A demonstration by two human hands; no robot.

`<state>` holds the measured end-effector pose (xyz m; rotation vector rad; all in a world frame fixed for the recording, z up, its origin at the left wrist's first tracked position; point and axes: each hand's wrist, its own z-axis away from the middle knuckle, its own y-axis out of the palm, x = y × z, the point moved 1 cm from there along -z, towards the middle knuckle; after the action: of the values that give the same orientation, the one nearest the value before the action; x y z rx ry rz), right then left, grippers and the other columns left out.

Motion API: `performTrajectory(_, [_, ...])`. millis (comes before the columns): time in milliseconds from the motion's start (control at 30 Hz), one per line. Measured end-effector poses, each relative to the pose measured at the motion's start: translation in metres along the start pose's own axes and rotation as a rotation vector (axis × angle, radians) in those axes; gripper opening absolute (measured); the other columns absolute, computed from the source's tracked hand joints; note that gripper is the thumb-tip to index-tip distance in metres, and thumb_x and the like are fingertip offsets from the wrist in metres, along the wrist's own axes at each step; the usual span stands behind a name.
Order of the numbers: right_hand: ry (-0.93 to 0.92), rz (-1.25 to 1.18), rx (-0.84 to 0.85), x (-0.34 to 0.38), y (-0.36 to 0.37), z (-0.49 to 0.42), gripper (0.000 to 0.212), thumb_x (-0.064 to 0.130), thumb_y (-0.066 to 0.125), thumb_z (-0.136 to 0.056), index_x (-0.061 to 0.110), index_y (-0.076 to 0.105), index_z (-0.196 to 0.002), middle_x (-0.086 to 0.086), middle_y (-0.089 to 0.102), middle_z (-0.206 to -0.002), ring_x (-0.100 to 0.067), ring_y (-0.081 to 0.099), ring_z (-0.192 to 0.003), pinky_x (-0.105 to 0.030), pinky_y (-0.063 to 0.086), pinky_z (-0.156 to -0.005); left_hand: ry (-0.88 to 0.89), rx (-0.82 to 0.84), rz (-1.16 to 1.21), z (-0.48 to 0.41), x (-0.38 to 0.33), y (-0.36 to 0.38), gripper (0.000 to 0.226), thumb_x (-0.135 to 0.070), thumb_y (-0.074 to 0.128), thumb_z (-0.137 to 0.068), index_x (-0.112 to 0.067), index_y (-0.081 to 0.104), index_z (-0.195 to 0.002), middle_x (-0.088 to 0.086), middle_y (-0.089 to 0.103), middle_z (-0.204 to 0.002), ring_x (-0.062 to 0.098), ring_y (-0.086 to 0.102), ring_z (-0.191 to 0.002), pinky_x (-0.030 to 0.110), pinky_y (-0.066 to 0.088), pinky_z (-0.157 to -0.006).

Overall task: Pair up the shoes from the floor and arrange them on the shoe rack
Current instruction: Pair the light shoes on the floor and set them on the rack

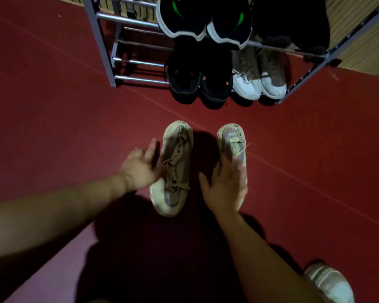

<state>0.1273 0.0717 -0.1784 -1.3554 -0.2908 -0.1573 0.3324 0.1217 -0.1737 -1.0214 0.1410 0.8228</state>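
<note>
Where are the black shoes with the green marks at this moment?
In the head view, the black shoes with green marks sit top centre on the shoe rack, directly above a black pair with orange marks.

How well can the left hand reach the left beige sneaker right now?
Probably yes, easily: the left hand is open right beside the left beige sneaker, its fingers at the shoe's side. Nothing lies between them, and the red floor there is bare.

One head-worn wide-angle view looks steeply down, close over the floor [53, 110], shoe rack [99, 40] ahead.
</note>
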Motion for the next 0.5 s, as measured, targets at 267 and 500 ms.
performTrajectory(267, [0.094, -0.048, 0.122, -0.048, 0.004, 0.000, 0.106, 0.061, 0.064, -0.075, 0.025, -0.001, -0.151, -0.015, -0.015, -0.155, -0.033, 0.001, -0.144, -0.044, 0.016, -0.116, 0.116, -0.135, -0.297, 0.030, -0.031, 0.078, 0.127, -0.079, 0.061, -0.058, -0.035, -0.027, -0.140, 0.013, -0.038, -0.146, 0.041, -0.016, -0.141, 0.049, 0.002, -0.118])
performTrajectory(500, [0.083, -0.125, 0.094, -0.043, 0.013, 0.012, 0.093, 0.055, 0.066, -0.072, 0.027, 0.019, -0.148, -0.022, 0.017, -0.148, -0.038, 0.025, -0.131, -0.045, 0.029, -0.108, 0.015, -0.250, -0.203, 0.019, -0.009, 0.061, 0.116, -0.065, 0.068, -0.066, -0.041, -0.012, -0.146, 0.008, -0.017, -0.157, 0.031, 0.015, -0.138, 0.037, 0.021, -0.113])
